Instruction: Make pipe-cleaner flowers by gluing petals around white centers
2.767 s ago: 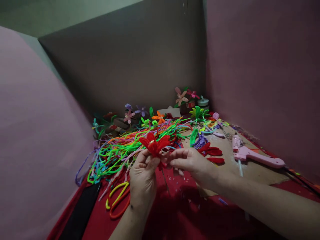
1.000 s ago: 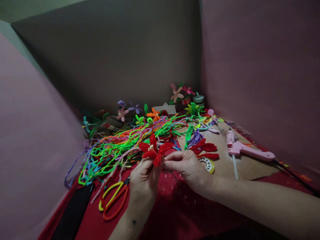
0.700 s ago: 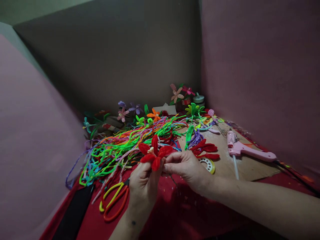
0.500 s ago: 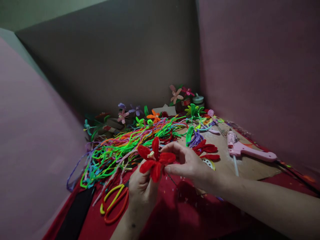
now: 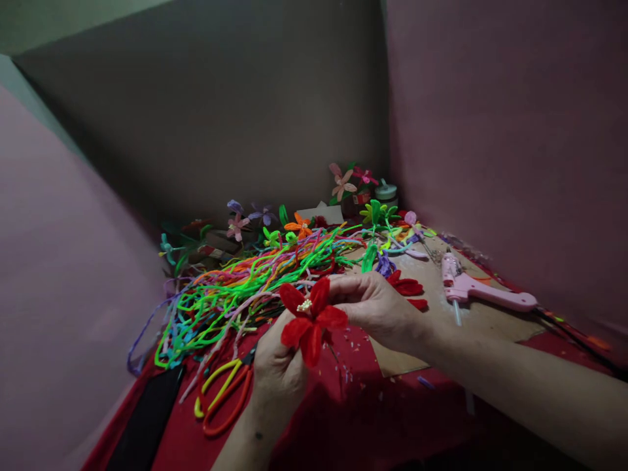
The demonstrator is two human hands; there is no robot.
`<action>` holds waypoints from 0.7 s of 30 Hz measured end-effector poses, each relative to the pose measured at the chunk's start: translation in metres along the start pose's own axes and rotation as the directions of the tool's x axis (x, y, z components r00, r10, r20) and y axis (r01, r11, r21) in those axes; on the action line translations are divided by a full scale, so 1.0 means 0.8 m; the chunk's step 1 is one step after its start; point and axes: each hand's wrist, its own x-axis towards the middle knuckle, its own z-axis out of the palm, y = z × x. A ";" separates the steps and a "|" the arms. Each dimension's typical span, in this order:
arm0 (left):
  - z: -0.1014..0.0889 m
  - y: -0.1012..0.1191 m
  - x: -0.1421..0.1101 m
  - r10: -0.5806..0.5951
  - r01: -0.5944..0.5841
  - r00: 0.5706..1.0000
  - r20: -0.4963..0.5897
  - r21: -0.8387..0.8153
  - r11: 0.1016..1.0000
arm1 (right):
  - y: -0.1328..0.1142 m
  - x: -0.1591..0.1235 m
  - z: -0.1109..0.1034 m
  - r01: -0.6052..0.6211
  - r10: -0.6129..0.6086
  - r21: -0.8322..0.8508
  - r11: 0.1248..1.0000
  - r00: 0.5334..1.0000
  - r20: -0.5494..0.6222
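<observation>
A red pipe-cleaner flower (image 5: 311, 335) with a cluster of cream stamens at its centre faces me at mid-view. My left hand (image 5: 279, 366) is closed around it from below, with the fingertips hidden behind the petals. From the right, my right hand (image 5: 380, 313) pinches at the back of the upper petals; its thumb and fingers are bent together there, and the contact is partly covered. A thin dark stem end shows under the flower. Beside my left wrist lie scissors (image 5: 223, 399) with yellow and red handles. Loose red petals (image 5: 405, 286) rest behind my right hand.
Multicoloured pipe cleaners (image 5: 245, 288) spread in a heap across the red cloth (image 5: 343, 418). A pink glue gun (image 5: 485, 291) lies on a cardboard sheet (image 5: 510, 327) at right. Finished flowers (image 5: 341, 182) and a lidded jar (image 5: 386, 193) stand along the back wall. A black flat object (image 5: 144, 418) lies front left.
The flower has turned and shifted slightly right and down in my hands. My right hand's fingers have moved from the right petal to behind the upper petals.
</observation>
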 end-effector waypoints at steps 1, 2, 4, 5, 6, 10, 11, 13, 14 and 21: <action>0.000 0.000 0.001 0.008 -0.008 1.000 -0.014 -0.003 1.000 | 0.000 0.001 -0.001 -0.004 0.004 -0.003 1.000 1.000 -0.017; 0.000 0.001 0.002 0.007 -0.007 1.000 -0.030 -0.008 1.000 | -0.001 0.002 -0.002 -0.010 0.010 -0.010 1.000 0.999 -0.048; 0.000 0.000 0.006 -0.058 0.051 0.994 -0.088 -0.081 0.995 | -0.007 0.006 -0.008 -0.024 0.016 -0.047 0.999 0.989 -0.149; 0.000 0.000 0.008 -0.141 0.129 0.987 -0.080 -0.145 0.981 | -0.012 0.008 -0.013 -0.023 0.007 -0.077 0.997 0.979 -0.204; -0.001 -0.001 0.010 -0.207 0.182 0.974 -0.092 -0.224 0.957 | -0.019 0.009 -0.018 -0.014 -0.016 -0.119 0.993 0.969 -0.248; -0.004 -0.005 0.022 -0.339 0.268 0.939 -0.061 -0.488 0.830 | -0.047 -0.003 -0.040 -0.043 -0.070 -0.515 0.856 0.978 -0.197; -0.004 -0.006 0.024 -0.353 0.280 0.935 -0.047 -0.512 0.812 | -0.052 -0.011 -0.044 -0.069 -0.031 -0.665 0.744 0.990 -0.137; -0.005 -0.008 0.028 -0.362 0.295 0.932 -0.019 -0.541 0.788 | -0.054 -0.033 -0.052 -0.077 0.105 -0.907 0.414 0.994 -0.036; -0.006 -0.009 0.030 -0.359 0.299 0.933 -0.001 -0.553 0.777 | -0.052 -0.046 -0.055 -0.063 0.172 -0.968 0.245 0.985 -0.020; -0.002 -0.010 0.031 -0.373 0.317 0.927 0.026 -0.586 0.746 | -0.007 -0.095 -0.077 0.010 0.179 -0.987 -0.163 0.984 -0.019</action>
